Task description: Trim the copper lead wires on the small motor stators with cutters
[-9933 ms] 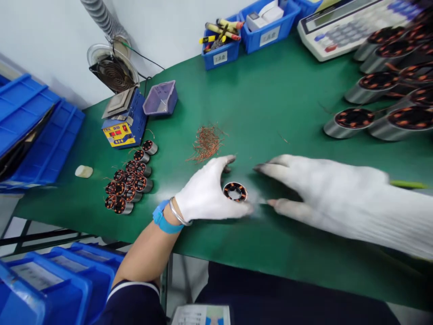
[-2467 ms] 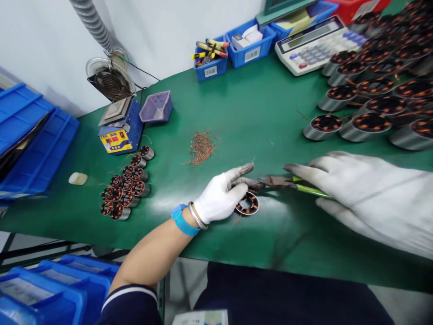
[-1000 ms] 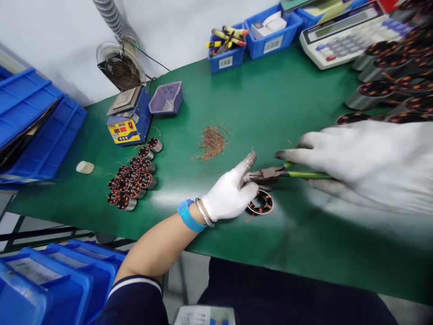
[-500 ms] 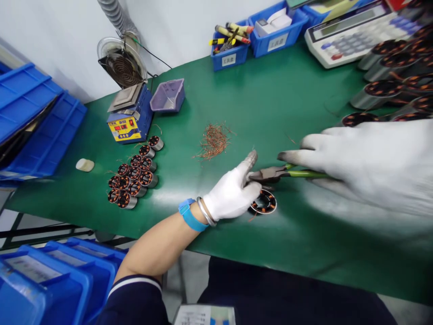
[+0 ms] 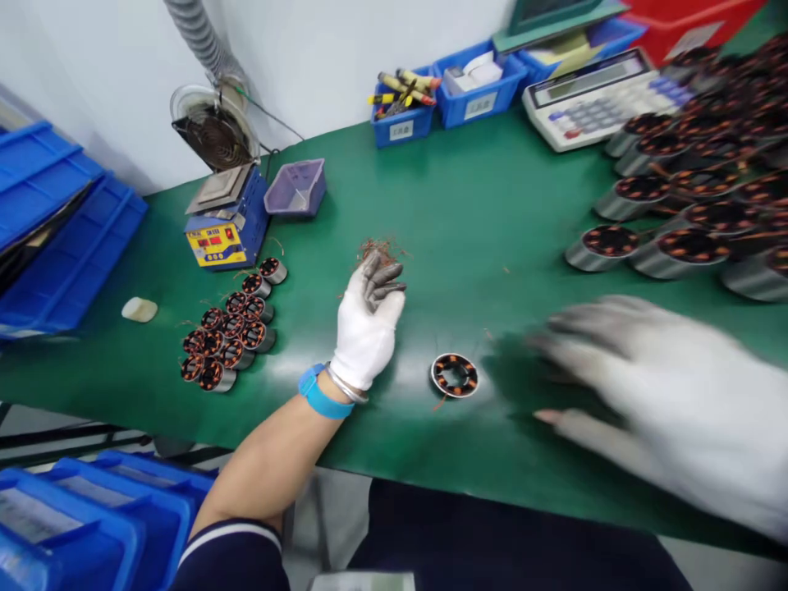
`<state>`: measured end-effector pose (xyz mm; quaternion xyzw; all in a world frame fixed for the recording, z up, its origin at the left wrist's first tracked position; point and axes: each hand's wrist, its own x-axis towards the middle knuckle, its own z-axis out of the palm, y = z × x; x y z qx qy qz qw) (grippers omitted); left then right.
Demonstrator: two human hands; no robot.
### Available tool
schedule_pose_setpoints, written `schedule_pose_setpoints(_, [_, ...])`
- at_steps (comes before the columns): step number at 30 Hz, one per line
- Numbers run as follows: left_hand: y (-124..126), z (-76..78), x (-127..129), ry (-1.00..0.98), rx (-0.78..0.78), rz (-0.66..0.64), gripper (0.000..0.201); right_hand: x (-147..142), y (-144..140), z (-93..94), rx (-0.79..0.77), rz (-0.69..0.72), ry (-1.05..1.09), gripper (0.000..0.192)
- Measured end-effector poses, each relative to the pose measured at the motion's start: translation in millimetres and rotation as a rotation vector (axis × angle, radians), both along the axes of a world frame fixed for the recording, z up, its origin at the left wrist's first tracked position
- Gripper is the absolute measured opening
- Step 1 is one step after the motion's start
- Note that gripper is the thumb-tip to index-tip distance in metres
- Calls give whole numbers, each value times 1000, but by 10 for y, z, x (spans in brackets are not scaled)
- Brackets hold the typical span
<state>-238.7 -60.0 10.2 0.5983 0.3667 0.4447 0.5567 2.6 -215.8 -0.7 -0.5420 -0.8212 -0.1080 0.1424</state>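
My left hand (image 5: pixel 368 320), in a white glove with greyed fingertips, is at the near edge of the copper wire clippings (image 5: pixel 377 249) and covers part of the heap. Its fingers are loosely curled and apart from the thumb, with nothing visible in them. A motor stator (image 5: pixel 454 376), a metal ring with copper windings and a loose wire end, lies alone between my hands. My right hand (image 5: pixel 634 394), also gloved and blurred by motion, is to the right of it above the table. Thumb and fingers are spread there, holding nothing I can see. The pliers are out of sight.
Several finished-looking stators (image 5: pixel 232 327) stand grouped at left near a blue-yellow heating unit (image 5: pixel 222 226) and a purple tray (image 5: pixel 296 190). Many more stators (image 5: pixel 677 246) crowd the right, beside a calculator (image 5: pixel 603 98). Blue bins (image 5: pixel 403 123) line the wall.
My left hand has left the stator and moved left to the wire heap. The green-handled pliers are gone from my right hand, which has opened and lowered. The view has shifted slightly.
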Motion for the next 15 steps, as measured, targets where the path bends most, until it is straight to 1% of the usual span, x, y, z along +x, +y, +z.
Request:
schedule_pose_setpoints(1, [18, -8, 1, 9, 29, 20, 69, -197, 103, 80, 42, 104, 1, 33])
schedule_pose_setpoints(2, [38, -14, 1, 15, 55, 41, 71, -387, 205, 136, 59, 153, 34, 26])
schedule_pose_setpoints(3, [59, -19, 1, 20, 73, 61, 72, -556, 296, 164, 74, 160, 87, 23])
schedule_pose_setpoints(4, [80, -23, 1, 25, 86, 81, 72, -690, 370, 166, 70, 163, 91, 18])
schedule_pose_setpoints(5, [99, -28, 0, 30, 93, 98, 71, -779, 424, 148, 95, 164, 93, 12])
schedule_pose_setpoints(6, [114, -35, -1, 39, 98, 113, 70, -813, 455, 119, 114, 172, 109, 12])
schedule_pose_setpoints(7, [124, -44, -2, 49, 103, 123, 68, -788, 465, 88, 131, 170, 113, 12])
schedule_pose_setpoints(9, [119, -67, -2, 79, 124, 130, 64, -568, 429, 46, 162, 121, 107, 17])
schedule_pose_setpoints(11, [77, -82, 3, 134, 176, 122, 61, -175, 356, 44, 183, -18, 47, 23])
schedule_pose_setpoints(13, [-8, -70, 12, 240, 263, 90, 58, 278, 280, 60, 201, -144, 16, 34])
schedule_pose_setpoints(14, [-66, -54, 19, 320, 313, 53, 57, 486, 239, 61, 206, -229, -4, 39])
schedule_pose_setpoints(15, [-134, -32, 28, 416, 367, -11, 61, 662, 190, 51, 154, -345, -64, 43])
